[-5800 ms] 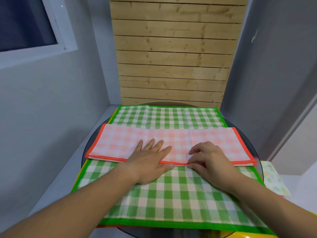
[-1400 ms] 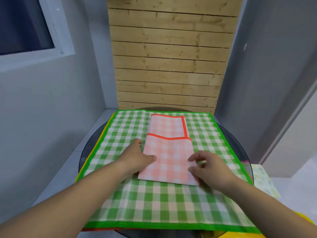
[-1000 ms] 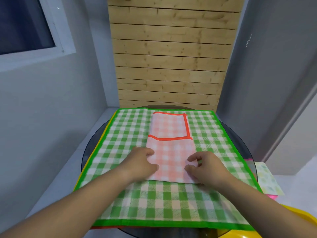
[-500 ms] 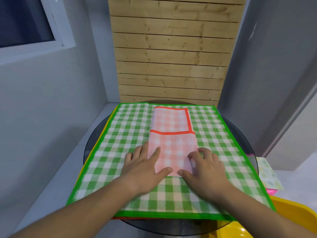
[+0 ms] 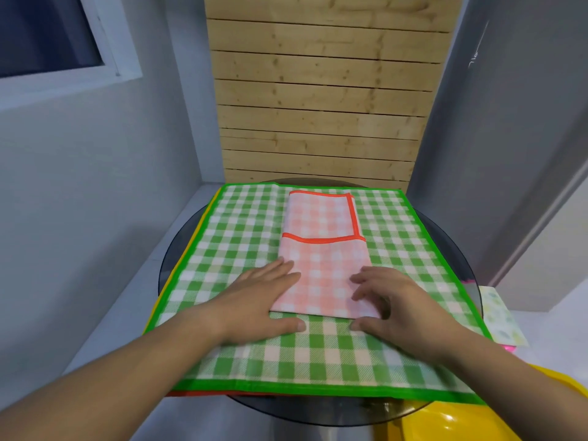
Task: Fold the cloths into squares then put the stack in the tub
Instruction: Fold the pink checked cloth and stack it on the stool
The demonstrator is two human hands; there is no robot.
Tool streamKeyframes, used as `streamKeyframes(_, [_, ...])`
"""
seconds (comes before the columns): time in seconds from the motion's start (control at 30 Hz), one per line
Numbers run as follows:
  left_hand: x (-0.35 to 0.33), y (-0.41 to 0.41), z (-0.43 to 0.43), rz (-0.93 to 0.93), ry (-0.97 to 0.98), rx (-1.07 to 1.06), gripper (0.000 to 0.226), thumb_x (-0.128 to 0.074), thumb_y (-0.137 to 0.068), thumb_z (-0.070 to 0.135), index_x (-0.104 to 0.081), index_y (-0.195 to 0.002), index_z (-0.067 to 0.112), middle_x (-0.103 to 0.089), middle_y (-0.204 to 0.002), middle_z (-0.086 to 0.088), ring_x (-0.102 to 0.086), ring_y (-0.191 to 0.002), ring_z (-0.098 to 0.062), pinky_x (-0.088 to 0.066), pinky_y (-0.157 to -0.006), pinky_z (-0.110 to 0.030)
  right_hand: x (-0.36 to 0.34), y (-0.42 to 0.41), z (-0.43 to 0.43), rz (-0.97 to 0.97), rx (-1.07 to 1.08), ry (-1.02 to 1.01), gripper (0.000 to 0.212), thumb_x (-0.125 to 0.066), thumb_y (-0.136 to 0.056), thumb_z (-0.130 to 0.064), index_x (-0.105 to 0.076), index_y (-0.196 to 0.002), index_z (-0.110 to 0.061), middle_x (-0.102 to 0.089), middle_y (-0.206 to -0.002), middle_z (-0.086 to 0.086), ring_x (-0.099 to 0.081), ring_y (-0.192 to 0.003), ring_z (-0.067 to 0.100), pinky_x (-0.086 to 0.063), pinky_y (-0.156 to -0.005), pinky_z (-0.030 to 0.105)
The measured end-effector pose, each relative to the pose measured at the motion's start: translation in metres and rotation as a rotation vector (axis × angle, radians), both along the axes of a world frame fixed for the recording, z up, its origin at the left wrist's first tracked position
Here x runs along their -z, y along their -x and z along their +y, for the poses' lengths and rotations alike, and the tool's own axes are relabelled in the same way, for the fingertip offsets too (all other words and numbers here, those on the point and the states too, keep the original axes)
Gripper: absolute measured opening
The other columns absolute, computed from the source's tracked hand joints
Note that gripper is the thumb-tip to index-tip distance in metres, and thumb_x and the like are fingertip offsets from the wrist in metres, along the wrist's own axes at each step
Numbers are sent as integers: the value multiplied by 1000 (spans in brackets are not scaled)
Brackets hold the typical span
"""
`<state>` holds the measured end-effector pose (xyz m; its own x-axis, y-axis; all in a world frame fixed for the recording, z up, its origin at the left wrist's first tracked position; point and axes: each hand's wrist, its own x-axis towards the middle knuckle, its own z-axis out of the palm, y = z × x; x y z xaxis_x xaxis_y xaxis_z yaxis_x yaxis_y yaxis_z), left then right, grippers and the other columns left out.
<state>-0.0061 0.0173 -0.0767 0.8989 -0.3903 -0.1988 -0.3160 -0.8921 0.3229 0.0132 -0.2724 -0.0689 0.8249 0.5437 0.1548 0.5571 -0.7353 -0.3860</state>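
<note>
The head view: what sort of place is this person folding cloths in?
Probably a small indoor corner, home or staged room: a round dark glass table under a green checked cloth, a wooden plank wall behind, and a white-framed window at left.

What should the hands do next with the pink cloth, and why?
Probably fold the near end of the pink cloth away, over its far part. It lies long, not square, on the green cloth, and the left hand and right hand rest at its near corners.

Bare forearms, bare hands
</note>
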Motion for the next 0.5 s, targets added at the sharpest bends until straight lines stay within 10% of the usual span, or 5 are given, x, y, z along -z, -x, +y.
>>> streamKeyframes(0.5, [-18, 7, -4, 11, 78, -61, 101, -62, -77, 80, -12, -158, 46, -11, -164, 25, -4, -151, -3, -9, -123, -31, -4, 5, 2, -250, -86, -88, 32, -47, -98, -43, -69, -107, -23, -70, -106, -12, -63, -96, 6, -54, -82, 27])
